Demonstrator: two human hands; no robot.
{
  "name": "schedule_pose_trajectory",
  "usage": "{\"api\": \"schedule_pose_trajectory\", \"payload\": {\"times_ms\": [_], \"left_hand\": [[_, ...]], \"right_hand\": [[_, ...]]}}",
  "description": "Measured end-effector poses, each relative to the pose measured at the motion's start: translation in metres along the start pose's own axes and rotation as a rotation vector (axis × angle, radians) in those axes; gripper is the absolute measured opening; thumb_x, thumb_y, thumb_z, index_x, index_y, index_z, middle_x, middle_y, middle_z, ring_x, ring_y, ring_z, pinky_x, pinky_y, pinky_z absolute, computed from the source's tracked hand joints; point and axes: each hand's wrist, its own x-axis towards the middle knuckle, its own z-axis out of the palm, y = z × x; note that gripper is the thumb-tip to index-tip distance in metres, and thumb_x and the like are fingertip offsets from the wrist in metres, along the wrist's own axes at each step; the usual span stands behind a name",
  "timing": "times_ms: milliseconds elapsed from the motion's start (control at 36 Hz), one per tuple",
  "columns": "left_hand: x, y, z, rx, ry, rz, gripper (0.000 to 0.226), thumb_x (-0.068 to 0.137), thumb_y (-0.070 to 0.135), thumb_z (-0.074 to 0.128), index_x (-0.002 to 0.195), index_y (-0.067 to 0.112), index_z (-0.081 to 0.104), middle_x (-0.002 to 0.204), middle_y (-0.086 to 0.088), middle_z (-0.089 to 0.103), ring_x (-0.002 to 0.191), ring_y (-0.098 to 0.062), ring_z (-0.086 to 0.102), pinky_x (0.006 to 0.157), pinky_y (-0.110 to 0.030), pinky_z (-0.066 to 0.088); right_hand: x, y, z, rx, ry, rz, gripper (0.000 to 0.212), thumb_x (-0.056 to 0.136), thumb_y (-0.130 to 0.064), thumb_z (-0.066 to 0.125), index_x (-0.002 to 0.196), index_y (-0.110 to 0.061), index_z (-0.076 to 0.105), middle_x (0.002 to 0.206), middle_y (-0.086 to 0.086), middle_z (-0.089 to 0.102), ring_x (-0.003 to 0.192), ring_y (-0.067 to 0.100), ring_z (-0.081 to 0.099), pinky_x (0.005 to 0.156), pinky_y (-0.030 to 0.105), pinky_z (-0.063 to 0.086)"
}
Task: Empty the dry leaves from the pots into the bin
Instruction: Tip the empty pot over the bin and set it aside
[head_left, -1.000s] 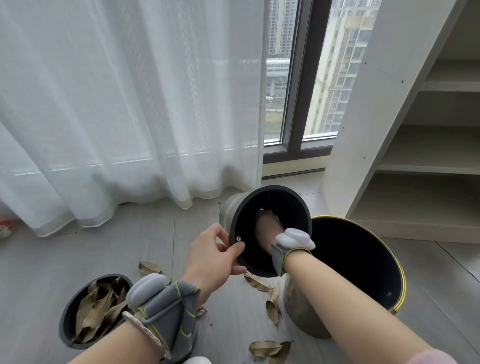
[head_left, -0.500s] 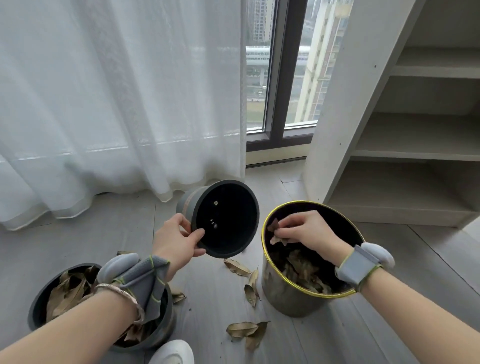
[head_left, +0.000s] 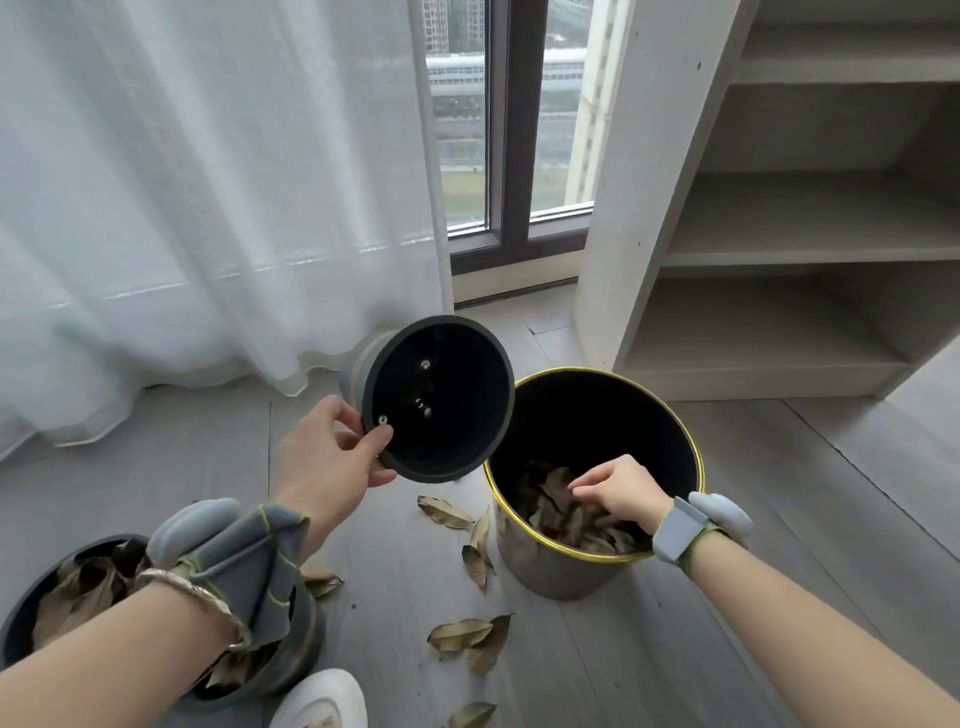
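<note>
The left hand (head_left: 332, 462) grips the tipped pot (head_left: 434, 397) by its rim, so leaves fall in the bin (head_left: 566, 571) on the right; the right hand (head_left: 621, 491), fingers curled, reaches the leaves (head_left: 558, 506) inside

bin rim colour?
Gold/yellow, on the bin; black inside. Head view, the only one.

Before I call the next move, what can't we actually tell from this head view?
- Right hand: fingers dip into the bin; whether they pinch a leaf is unclear.
- Full pot: the left forearm and wrist strap cover most of it, so its leaf load is unknown.
- Held pot: dark interior; small scraps could remain unseen.
</note>
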Motion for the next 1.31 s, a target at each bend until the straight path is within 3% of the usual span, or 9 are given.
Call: {"api": "schedule_pose_trajectory", "payload": {"times_ms": [139,333,528,694,861,972,1111,1222,1306], "left_hand": [[-0.007,0.016,0.014,-0.054,0.021,0.095,0.016,0.091,0.020,0.061,0.087,0.009,0.050,0.075,-0.008,0.071,0.052,-0.009,0.069,0.054,-0.019,0.056],[-0.021,0.043,0.041,-0.130,0.043,0.214,0.018,0.087,0.024,0.065,0.079,0.021,0.050,0.076,0.000,0.070,0.055,-0.008,0.070,0.074,-0.045,0.059],[-0.047,0.077,0.097,-0.196,-0.155,0.360,0.014,0.088,0.020,0.063,0.084,0.017,0.050,0.077,-0.003,0.072,0.063,-0.008,0.071,0.054,-0.020,0.057],[-0.088,0.096,0.181,-0.212,-0.351,0.369,0.010,0.091,0.019,0.061,0.087,0.018,0.052,0.077,-0.001,0.072,0.064,-0.008,0.071,0.049,-0.015,0.052],[-0.129,0.082,0.279,-0.111,-0.639,0.243,0.008,0.093,0.013,0.056,0.097,0.009,0.051,0.087,-0.011,0.069,0.063,-0.014,0.067,0.045,-0.014,0.049],[-0.141,0.046,0.326,0.044,-0.852,0.142,0.019,0.094,0.007,0.051,0.112,0.004,0.054,0.091,-0.009,0.066,0.068,-0.016,0.064,0.052,-0.017,0.049],[-0.146,0.016,0.340,0.166,-1.066,0.057,0.038,0.096,0.005,0.047,0.134,0.002,0.044,0.116,-0.013,0.061,0.075,-0.006,0.055,0.050,-0.009,0.044],[-0.143,-0.002,0.334,0.205,-1.113,0.007,0.039,0.098,0.007,0.045,0.137,0.007,0.042,0.124,-0.007,0.057,0.096,-0.012,0.052,0.060,-0.014,0.044],[-0.141,-0.010,0.329,0.211,-1.097,-0.011,0.038,0.098,0.008,0.046,0.136,0.008,0.044,0.118,-0.003,0.057,0.097,-0.012,0.053,0.061,-0.013,0.045]], "right_hand": [[0.004,0.002,-0.004,-0.019,0.071,-0.078,0.018,0.092,-0.018,0.058,0.097,-0.011,0.074,0.091,0.005,0.068,0.096,0.023,0.066,0.088,0.039,0.055],[-0.046,-0.030,-0.034,0.651,0.217,-0.247,0.035,0.100,-0.034,0.040,0.111,-0.010,0.063,0.102,0.004,0.068,0.091,0.017,0.068,0.077,0.028,0.059],[-0.106,-0.014,-0.082,0.890,0.335,-0.310,0.022,0.095,-0.021,0.054,0.112,-0.009,0.060,0.100,0.006,0.070,0.089,0.017,0.069,0.072,0.024,0.060],[-0.136,0.051,-0.118,1.040,0.559,-0.166,0.002,0.095,-0.007,0.054,0.095,-0.008,0.052,0.098,0.016,0.068,0.079,0.020,0.068,0.069,0.024,0.060],[-0.170,0.149,-0.128,1.122,0.744,0.123,0.008,0.094,-0.004,0.054,0.101,-0.002,0.050,0.095,0.014,0.062,0.074,0.023,0.064,0.059,0.018,0.058],[-0.182,0.200,-0.112,1.139,0.764,0.320,0.005,0.094,-0.002,0.053,0.097,0.000,0.049,0.097,0.019,0.059,0.075,0.028,0.062,0.079,0.036,0.055],[-0.181,0.236,-0.084,1.171,0.826,0.524,0.011,0.093,-0.001,0.055,0.083,-0.004,0.050,0.114,0.029,0.058,0.088,0.034,0.062,0.064,0.027,0.055],[-0.173,0.250,-0.070,1.246,0.896,0.625,0.010,0.093,0.000,0.055,0.099,0.001,0.046,0.117,0.028,0.056,0.095,0.039,0.064,0.077,0.035,0.051],[-0.167,0.251,-0.066,1.291,0.950,0.647,0.010,0.093,-0.003,0.055,0.099,0.000,0.048,0.118,0.027,0.056,0.072,0.029,0.064,0.056,0.022,0.053]]}}
